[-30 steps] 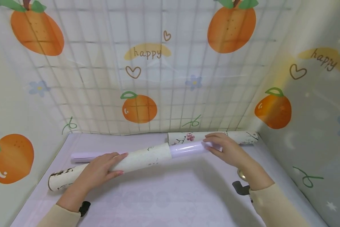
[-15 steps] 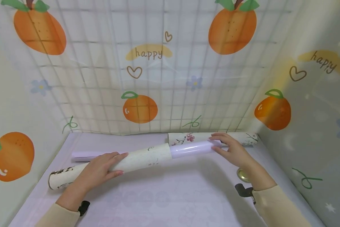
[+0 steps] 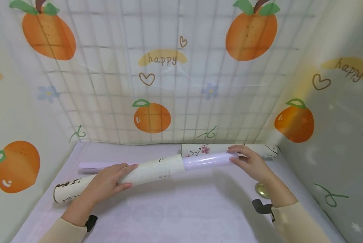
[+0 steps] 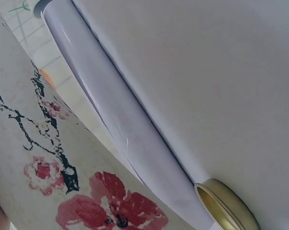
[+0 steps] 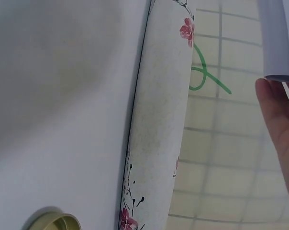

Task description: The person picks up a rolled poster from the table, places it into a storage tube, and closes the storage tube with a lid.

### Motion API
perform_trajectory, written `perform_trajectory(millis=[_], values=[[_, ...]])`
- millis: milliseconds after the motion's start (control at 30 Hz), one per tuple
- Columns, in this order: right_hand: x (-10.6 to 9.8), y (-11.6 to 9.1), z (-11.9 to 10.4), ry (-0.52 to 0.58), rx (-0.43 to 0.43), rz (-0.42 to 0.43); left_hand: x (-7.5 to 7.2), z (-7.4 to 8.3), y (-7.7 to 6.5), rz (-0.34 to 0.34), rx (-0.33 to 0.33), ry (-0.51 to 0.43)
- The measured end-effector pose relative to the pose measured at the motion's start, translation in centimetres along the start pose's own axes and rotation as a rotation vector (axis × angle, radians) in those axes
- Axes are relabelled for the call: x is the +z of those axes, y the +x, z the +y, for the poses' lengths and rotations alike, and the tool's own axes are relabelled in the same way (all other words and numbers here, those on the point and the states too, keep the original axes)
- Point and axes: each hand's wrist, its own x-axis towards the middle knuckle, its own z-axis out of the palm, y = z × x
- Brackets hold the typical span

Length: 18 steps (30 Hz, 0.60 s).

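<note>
My left hand (image 3: 108, 184) grips a cream cardboard tube (image 3: 157, 170) from above, near its middle. Dark branches and red blossoms are printed on the tube, seen close up in the left wrist view. A glossy lavender paper roll (image 3: 207, 161) sticks out of its right end, the rest hidden inside. At that roll's free end, my right hand (image 3: 254, 167) holds it between thumb and fingers. In the right wrist view, a fingertip (image 5: 263, 86) sits right at the open edge of the roll. Tube and roll slope up to the right over the table.
Along the back wall lies a second blossom-printed tube (image 3: 261, 151). Another lavender roll (image 3: 91, 167) rests at the back left, behind the held tube. A gold metal cap (image 3: 261, 190) lies near my right wrist; the left wrist view shows a gold cap (image 4: 226, 203) beside a roll.
My right hand has slid a little to the right along the lavender roll to its end. The left hand and the tube have stayed almost still; the view has shifted slightly.
</note>
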Motion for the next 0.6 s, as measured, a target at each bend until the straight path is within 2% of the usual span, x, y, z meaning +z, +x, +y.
perform_trajectory(millis=[333,600], values=[[0.13,-0.38,-0.31,0.04,0.017,-0.008,0.23,0.19,0.02,0.012,-0.001,0.0],[0.56,-0.42,-0.45,0.023,0.021,-0.028,0.38,0.35,0.09,0.003,-0.009,0.0]])
